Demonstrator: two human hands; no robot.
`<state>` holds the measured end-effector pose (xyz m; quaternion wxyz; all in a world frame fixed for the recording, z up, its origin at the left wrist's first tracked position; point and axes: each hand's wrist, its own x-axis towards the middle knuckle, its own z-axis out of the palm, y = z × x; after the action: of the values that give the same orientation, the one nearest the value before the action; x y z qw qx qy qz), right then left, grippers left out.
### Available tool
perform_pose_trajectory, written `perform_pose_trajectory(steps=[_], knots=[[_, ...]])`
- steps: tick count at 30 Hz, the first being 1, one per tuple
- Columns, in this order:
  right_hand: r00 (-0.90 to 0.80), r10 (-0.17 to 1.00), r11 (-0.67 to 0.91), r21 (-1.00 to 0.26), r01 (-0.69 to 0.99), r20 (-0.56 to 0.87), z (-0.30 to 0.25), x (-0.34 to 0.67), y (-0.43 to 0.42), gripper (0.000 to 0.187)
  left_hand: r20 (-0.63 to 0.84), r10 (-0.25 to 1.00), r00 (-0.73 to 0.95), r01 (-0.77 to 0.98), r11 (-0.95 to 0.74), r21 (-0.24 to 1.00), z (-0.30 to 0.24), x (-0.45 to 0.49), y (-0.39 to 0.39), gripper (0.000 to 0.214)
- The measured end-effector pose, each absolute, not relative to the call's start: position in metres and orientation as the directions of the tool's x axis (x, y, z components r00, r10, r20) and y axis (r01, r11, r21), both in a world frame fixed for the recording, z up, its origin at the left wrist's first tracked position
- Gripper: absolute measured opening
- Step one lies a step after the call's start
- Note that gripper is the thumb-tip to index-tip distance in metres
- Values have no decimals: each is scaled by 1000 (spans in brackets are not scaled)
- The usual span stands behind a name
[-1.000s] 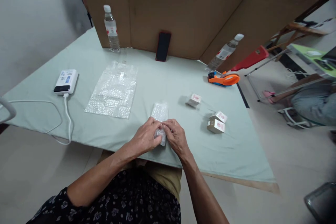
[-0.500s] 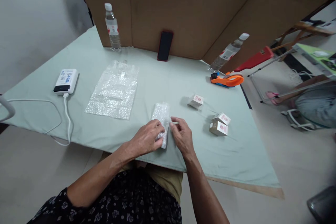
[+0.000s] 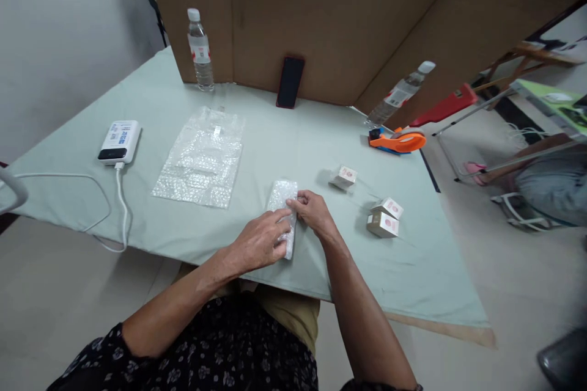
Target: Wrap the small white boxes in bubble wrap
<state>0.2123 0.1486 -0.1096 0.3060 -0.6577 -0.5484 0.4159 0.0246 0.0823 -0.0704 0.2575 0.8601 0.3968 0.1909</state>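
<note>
A narrow bubble-wrapped package (image 3: 280, 193) lies lengthwise on the cloth near the table's front edge; its contents are hidden. My left hand (image 3: 262, 239) presses it down from the left, fingers curled across its lower half. On the other side, my right hand (image 3: 313, 212) pinches the package's upper right edge, with the thumb on top and the fingertips partly hidden. To the left lies a flat sheet of bubble wrap (image 3: 202, 162). Right of my hands stand a small carton (image 3: 343, 177) and two more small cartons (image 3: 383, 224) side by side.
An orange tape dispenser (image 3: 398, 140) rests at the table's right edge. Water bottles (image 3: 200, 55) (image 3: 400, 95) and a dark phone (image 3: 290, 82) stand by the cardboard screen (image 3: 321, 18). A cabled power bank (image 3: 120, 142) lies left. Beyond the table, part of a seated person shows.
My right hand has moved left and slightly up, from beside the package onto its upper right edge. My left hand stays on the package. The view has shifted slightly.
</note>
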Motion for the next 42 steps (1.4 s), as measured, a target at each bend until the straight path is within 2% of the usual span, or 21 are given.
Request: perform_pose_trajectory(steps=[2,5,7,10,15,19,24,30,33,38,42], knots=[[39,982,-173,-814,554,-182,-108,211,153,32,87,782,617,588,-531,610,-70,25,84,19],[-15,989,-112,-804,584,-149,-104,206,154,37,42,794,607,593,-487,642,-70,25,84,22],[-29,992,-93,-862,498,-123,-102,202,151,36,42,806,591,587,-465,663,-70,24,84,23],[-43,994,-81,-958,274,-96,-97,198,139,31,56,816,576,561,-444,699,-70,23,84,25],[-63,997,-44,-999,13,-45,-87,194,118,22,101,824,558,507,-435,744,-74,21,81,25],[-50,999,-4,-1000,-21,-3,-83,192,103,20,142,884,446,505,-379,775,-84,21,73,24],[-15,999,39,-998,40,39,-84,192,86,16,199,917,347,492,-358,793,-93,22,66,24],[-44,999,16,-997,69,13,-84,190,94,27,260,902,346,481,-408,776,-97,22,66,23],[-50,997,-47,-996,75,-51,-89,189,110,36,290,891,348,468,-433,770,-99,23,66,23],[-77,978,-196,-980,-12,-195,-96,184,132,40,302,883,359,439,-446,780,-100,22,67,24],[-152,969,-215,-970,-117,-197,-92,180,128,39,273,890,367,423,-420,803,-99,21,68,24]])
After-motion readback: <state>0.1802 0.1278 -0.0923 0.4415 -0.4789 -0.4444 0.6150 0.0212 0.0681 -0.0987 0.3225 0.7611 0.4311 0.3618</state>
